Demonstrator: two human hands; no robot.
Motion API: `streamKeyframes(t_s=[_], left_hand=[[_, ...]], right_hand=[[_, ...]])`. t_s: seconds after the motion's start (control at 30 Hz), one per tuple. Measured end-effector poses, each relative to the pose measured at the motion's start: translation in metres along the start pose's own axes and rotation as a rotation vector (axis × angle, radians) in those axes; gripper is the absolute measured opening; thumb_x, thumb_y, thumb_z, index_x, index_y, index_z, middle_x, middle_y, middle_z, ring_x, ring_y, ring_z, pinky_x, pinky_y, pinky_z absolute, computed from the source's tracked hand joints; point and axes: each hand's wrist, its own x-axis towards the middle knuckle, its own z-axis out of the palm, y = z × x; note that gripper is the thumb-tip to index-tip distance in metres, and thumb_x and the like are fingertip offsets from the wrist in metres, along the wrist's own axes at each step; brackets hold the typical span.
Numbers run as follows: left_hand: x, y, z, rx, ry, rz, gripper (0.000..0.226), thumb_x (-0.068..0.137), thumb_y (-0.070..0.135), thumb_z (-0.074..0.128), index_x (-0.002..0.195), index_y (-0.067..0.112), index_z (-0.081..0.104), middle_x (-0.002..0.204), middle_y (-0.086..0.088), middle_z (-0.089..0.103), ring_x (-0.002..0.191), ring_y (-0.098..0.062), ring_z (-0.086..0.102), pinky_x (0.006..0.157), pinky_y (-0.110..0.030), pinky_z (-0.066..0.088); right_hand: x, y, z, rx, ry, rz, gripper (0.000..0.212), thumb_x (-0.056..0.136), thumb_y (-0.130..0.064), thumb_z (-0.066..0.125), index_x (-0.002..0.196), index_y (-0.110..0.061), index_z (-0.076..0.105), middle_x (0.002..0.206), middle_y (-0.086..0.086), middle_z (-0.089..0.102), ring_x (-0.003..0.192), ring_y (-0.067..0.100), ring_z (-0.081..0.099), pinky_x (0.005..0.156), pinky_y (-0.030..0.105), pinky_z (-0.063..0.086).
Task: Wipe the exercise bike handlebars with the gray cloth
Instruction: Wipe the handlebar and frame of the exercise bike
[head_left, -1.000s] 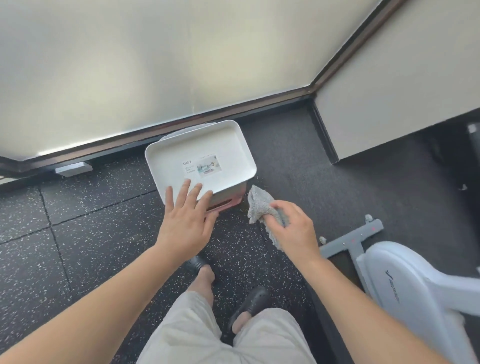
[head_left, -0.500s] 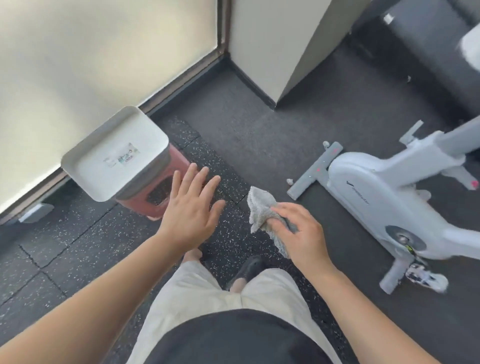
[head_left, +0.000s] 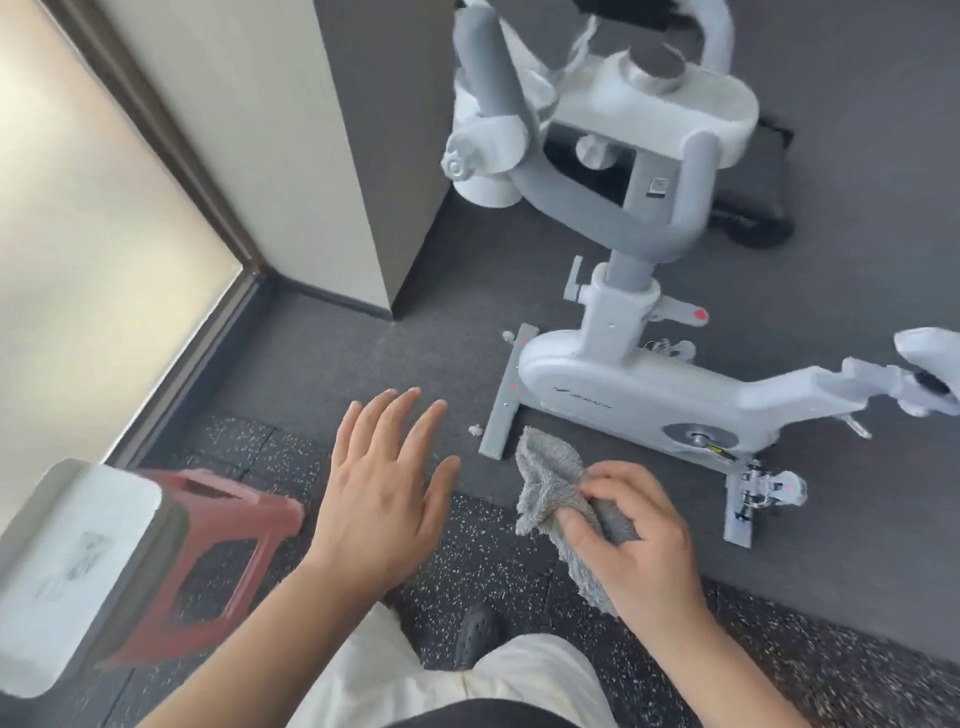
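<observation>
right hand (head_left: 631, 540) grips gray cloth (head_left: 553, 480); left hand (head_left: 382, 491) flat, fingers spread, empty.

Single head-worn wide-angle view, facing forward and down over both forearms toward the floor (head_left: 322, 364), bike beyond.

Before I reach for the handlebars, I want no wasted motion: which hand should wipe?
Right hand: it already holds the cloth and is nearer the bike. Left hand is open, empty.
</observation>
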Motion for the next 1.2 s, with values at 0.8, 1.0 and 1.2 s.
streamKeyframes(t_s=[0.8,1.0,1.2], left_hand=[[0.222,0.005,-0.076,-0.09,0.332,0.347,0.034,0.097,0.018,0.06,0.126,0.0,0.061,0.123,-0.017,0.059,0.112,-0.035,0.056,0.1,-0.036,0.042],[0.223,0.019,-0.071,-0.153,0.378,0.288,0.025,0.099,0.016,0.057,0.109,-0.005,0.065,0.112,-0.016,0.062,0.101,-0.035,0.059,0.092,-0.035,0.048],[0.215,0.033,-0.063,-0.171,0.43,0.192,0.029,0.101,0.021,0.056,0.118,-0.001,0.063,0.123,-0.015,0.06,0.112,-0.033,0.061,0.093,-0.048,0.051]], right_hand=[[0.222,-0.111,-0.012,-0.114,0.35,-0.373,0.019,0.083,-0.022,0.068,0.079,-0.003,0.066,0.128,0.005,0.061,0.112,0.023,0.059,0.098,0.034,0.045],[0.28,-0.126,-0.01,-0.205,0.076,-0.546,0.031,0.088,-0.009,0.064,0.119,-0.007,0.068,0.129,0.003,0.063,0.108,0.027,0.058,0.102,0.026,0.041],[0.279,-0.078,-0.036,-0.271,-0.155,-0.633,0.031,0.089,-0.011,0.062,0.119,-0.009,0.07,0.125,0.006,0.065,0.103,0.026,0.057,0.092,0.036,0.048]])
